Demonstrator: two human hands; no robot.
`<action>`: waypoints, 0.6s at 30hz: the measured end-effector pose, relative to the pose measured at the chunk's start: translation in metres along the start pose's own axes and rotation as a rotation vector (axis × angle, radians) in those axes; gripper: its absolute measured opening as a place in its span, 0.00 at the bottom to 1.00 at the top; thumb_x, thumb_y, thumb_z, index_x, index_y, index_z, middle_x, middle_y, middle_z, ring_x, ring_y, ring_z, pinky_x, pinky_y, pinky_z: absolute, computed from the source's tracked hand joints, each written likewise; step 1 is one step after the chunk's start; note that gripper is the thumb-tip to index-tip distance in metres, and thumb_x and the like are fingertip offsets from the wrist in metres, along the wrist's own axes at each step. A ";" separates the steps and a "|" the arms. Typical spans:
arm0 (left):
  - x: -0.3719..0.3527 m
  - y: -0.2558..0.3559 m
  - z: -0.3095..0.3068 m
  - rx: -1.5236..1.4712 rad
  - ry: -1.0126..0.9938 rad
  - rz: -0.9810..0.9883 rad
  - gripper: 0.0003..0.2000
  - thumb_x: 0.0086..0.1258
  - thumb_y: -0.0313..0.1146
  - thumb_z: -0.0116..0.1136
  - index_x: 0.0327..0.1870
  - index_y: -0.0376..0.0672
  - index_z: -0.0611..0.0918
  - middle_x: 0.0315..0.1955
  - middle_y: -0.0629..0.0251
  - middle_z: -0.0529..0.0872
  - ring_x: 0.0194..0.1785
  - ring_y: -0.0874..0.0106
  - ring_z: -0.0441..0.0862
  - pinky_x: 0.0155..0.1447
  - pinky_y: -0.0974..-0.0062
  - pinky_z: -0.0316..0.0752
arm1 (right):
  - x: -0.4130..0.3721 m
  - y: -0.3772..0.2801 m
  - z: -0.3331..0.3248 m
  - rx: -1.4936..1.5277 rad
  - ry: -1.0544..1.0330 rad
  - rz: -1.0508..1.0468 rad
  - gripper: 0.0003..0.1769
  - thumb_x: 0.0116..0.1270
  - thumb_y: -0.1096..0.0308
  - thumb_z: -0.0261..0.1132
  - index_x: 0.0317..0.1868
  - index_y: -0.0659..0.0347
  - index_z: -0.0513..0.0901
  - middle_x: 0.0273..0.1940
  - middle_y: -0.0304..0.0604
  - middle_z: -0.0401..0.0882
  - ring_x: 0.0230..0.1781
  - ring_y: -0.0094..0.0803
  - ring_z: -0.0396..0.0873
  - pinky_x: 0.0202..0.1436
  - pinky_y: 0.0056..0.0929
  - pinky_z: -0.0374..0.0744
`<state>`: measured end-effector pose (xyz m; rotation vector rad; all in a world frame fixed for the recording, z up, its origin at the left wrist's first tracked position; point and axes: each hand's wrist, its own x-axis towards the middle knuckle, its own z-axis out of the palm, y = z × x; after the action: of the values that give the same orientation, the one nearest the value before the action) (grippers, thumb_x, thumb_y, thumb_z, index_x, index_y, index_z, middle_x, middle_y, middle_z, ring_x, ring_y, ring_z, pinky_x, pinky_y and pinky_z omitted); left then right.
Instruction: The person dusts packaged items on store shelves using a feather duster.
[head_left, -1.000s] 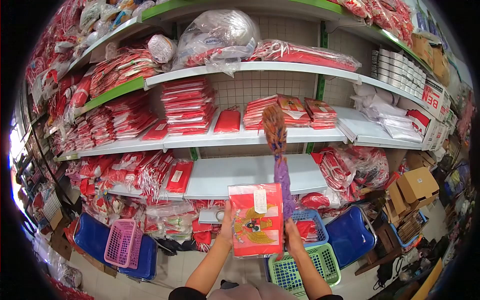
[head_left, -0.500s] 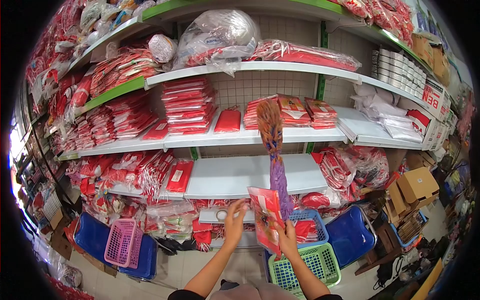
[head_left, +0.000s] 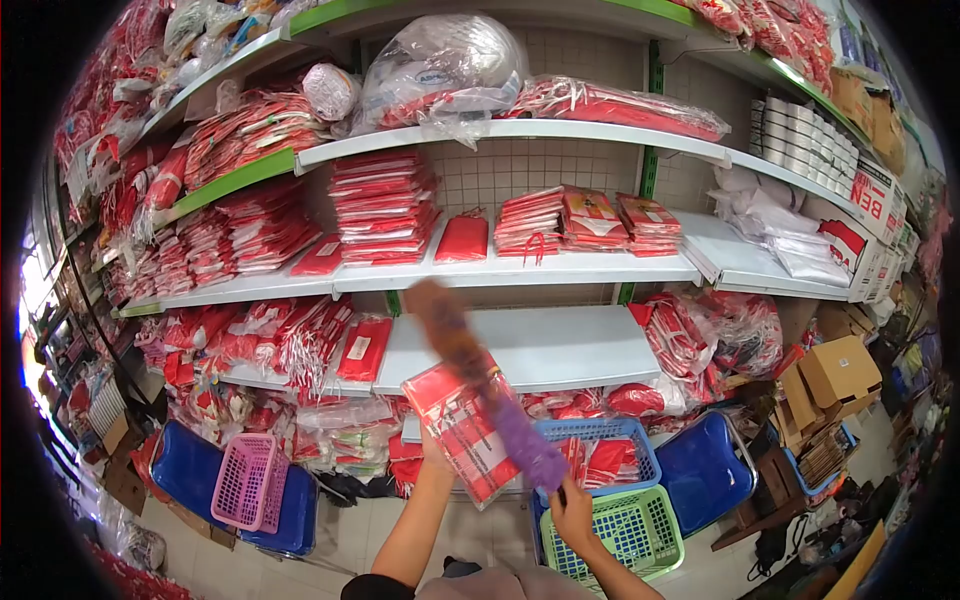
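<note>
A flat red packet in clear plastic (head_left: 470, 452) is in my left hand (head_left: 434, 450), whose fingers are mostly hidden behind it. My right hand (head_left: 572, 515) is closed on the lower end of a duster (head_left: 520, 440), purple below and brownish orange above. The duster leans up to the left across the packet and is blurred by motion. Just beyond my right hand is a blue basket (head_left: 655, 462) with red packets in it, and below that a green basket (head_left: 660, 535).
Bare surface shows on a white shelf (head_left: 520, 350) ahead. Above it, a longer shelf (head_left: 590, 268) carries stacks of red packets (head_left: 380, 210). Blue chairs (head_left: 705, 470) stand low on both sides, the left one bearing a pink basket (head_left: 245, 480). Cardboard boxes (head_left: 840, 375) sit at right.
The red packet has passed from my right hand to my left and moved left, its other face now showing. My right hand keeps the duster, which has swung from upright to leaning left.
</note>
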<state>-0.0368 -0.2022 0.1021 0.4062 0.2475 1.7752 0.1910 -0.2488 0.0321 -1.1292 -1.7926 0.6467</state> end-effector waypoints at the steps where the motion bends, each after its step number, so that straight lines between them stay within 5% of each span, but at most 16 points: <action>1: 0.002 0.002 -0.012 0.026 -0.006 -0.003 0.26 0.69 0.54 0.37 0.53 0.40 0.73 0.47 0.57 0.80 0.47 0.62 0.80 0.50 0.61 0.76 | -0.001 -0.001 0.000 0.010 -0.004 0.000 0.10 0.57 0.73 0.60 0.39 0.67 0.73 0.22 0.56 0.73 0.24 0.51 0.76 0.26 0.39 0.71; 3: 0.007 -0.002 -0.026 -0.009 -0.054 0.023 0.26 0.69 0.55 0.37 0.53 0.41 0.73 0.46 0.58 0.80 0.46 0.61 0.80 0.51 0.60 0.76 | 0.000 -0.005 -0.001 0.027 -0.004 -0.003 0.10 0.57 0.73 0.60 0.38 0.68 0.72 0.22 0.56 0.73 0.23 0.51 0.76 0.26 0.39 0.71; 5: 0.018 -0.011 -0.060 -0.290 -0.502 -0.057 0.26 0.69 0.55 0.37 0.54 0.42 0.72 0.48 0.58 0.79 0.46 0.60 0.80 0.52 0.60 0.76 | 0.006 -0.005 -0.011 -0.080 -0.094 -0.182 0.10 0.57 0.74 0.59 0.40 0.68 0.72 0.22 0.57 0.73 0.23 0.51 0.75 0.26 0.40 0.70; 7: 0.001 -0.011 -0.043 -0.064 -0.232 -0.015 0.27 0.69 0.55 0.36 0.57 0.42 0.71 0.50 0.57 0.78 0.48 0.60 0.79 0.55 0.59 0.75 | 0.018 -0.003 -0.013 -0.156 -0.103 -0.301 0.13 0.58 0.73 0.59 0.43 0.69 0.72 0.23 0.60 0.74 0.25 0.55 0.75 0.27 0.43 0.71; 9: -0.004 -0.010 0.006 -0.032 -0.070 -0.056 0.27 0.69 0.54 0.36 0.58 0.42 0.70 0.50 0.57 0.78 0.49 0.60 0.78 0.56 0.59 0.74 | 0.029 -0.020 -0.016 -0.076 -0.040 -0.080 0.12 0.59 0.73 0.59 0.42 0.69 0.72 0.24 0.59 0.74 0.26 0.55 0.75 0.28 0.44 0.70; 13: 0.005 -0.013 -0.017 -0.166 -0.206 -0.106 0.27 0.70 0.54 0.35 0.59 0.41 0.69 0.50 0.57 0.78 0.50 0.60 0.78 0.56 0.59 0.74 | 0.026 -0.014 0.001 0.032 -0.071 0.027 0.11 0.58 0.72 0.59 0.40 0.68 0.72 0.25 0.59 0.75 0.27 0.54 0.76 0.29 0.46 0.70; 14: 0.010 -0.011 -0.020 -0.274 -0.309 -0.146 0.27 0.69 0.55 0.36 0.58 0.41 0.70 0.50 0.58 0.78 0.51 0.60 0.78 0.55 0.59 0.74 | 0.021 -0.016 0.003 -0.028 -0.123 -0.117 0.11 0.58 0.72 0.59 0.40 0.67 0.72 0.25 0.59 0.75 0.28 0.54 0.76 0.29 0.45 0.71; 18: 0.016 0.007 -0.006 -0.148 -0.078 -0.014 0.27 0.69 0.55 0.36 0.56 0.41 0.71 0.47 0.57 0.79 0.48 0.60 0.78 0.52 0.61 0.75 | 0.000 -0.005 0.002 -0.109 -0.186 -0.208 0.11 0.57 0.72 0.60 0.40 0.66 0.72 0.25 0.57 0.76 0.29 0.54 0.77 0.30 0.42 0.73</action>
<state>-0.0487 -0.1882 0.1018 0.3658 0.0634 1.7475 0.1868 -0.2513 0.0352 -0.9613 -2.0934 0.5493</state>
